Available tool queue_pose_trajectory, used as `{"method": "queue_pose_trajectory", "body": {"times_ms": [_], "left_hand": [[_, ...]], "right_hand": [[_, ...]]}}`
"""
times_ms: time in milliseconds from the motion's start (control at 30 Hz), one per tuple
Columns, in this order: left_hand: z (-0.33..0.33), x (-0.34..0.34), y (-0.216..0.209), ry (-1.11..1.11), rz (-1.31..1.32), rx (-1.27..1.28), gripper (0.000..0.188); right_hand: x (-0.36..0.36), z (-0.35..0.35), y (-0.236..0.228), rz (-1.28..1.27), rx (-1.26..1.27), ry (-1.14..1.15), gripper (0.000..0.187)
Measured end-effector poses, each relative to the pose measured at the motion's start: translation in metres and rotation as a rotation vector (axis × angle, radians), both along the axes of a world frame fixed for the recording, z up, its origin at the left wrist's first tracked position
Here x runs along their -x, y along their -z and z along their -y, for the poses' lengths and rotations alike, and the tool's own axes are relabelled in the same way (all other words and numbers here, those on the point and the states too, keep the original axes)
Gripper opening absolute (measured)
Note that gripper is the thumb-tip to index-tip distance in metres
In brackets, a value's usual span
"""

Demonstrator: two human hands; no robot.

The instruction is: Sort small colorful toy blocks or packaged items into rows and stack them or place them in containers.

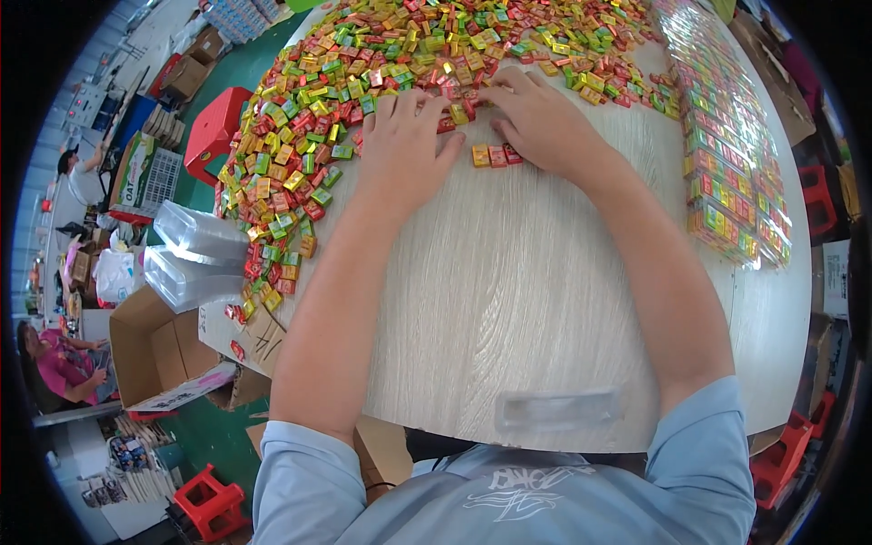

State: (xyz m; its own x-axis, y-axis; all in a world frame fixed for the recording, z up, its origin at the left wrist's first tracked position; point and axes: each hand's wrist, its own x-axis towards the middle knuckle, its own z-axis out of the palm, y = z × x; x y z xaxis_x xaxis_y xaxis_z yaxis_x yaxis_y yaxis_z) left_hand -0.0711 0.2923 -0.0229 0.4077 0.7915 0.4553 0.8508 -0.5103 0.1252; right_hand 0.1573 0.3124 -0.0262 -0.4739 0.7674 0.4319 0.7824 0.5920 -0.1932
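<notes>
A big heap of small foil-wrapped packs (413, 45) in red, yellow, green and orange covers the far side of the table. At the heap's near edge, my left hand (405, 141) lies palm down with fingers bent and thumb spread, its fingertips among the packs. To its right, my right hand (545, 123) reaches inward with fingers apart, the fingertips at a few packs between the hands. A short row of packs (496, 155), orange and red, lies on the tabletop beside my right thumb. Whether anything sits beneath either palm is hidden.
Filled clear packages of packs (722, 173) line the right side of the pale wooden table (509, 300). A clear plastic tray (559, 410) lies near the front edge. Stacked clear trays (195, 250) and an open cardboard box (163, 350) stand left. Red stools (216, 127) surround the table; people sit farther left.
</notes>
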Motion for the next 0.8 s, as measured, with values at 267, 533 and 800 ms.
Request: {"method": "queue_pose_trajectory", "body": {"times_ms": [267,533,800], "left_hand": [[0.008,-0.007,-0.01,0.067,-0.07,0.032,0.047],[0.003,-0.004,-0.004,0.124,-0.022,-0.009,0.048],[0.003,-0.002,0.001,0.175,-0.043,-0.028,0.046]], "right_hand": [[0.001,0.0,0.002,-0.079,-0.035,-0.088,0.031],[-0.012,-0.005,-0.004,-0.055,-0.016,-0.039,0.017],[-0.011,-0.005,-0.005,-0.087,-0.052,-0.055,0.016]]}}
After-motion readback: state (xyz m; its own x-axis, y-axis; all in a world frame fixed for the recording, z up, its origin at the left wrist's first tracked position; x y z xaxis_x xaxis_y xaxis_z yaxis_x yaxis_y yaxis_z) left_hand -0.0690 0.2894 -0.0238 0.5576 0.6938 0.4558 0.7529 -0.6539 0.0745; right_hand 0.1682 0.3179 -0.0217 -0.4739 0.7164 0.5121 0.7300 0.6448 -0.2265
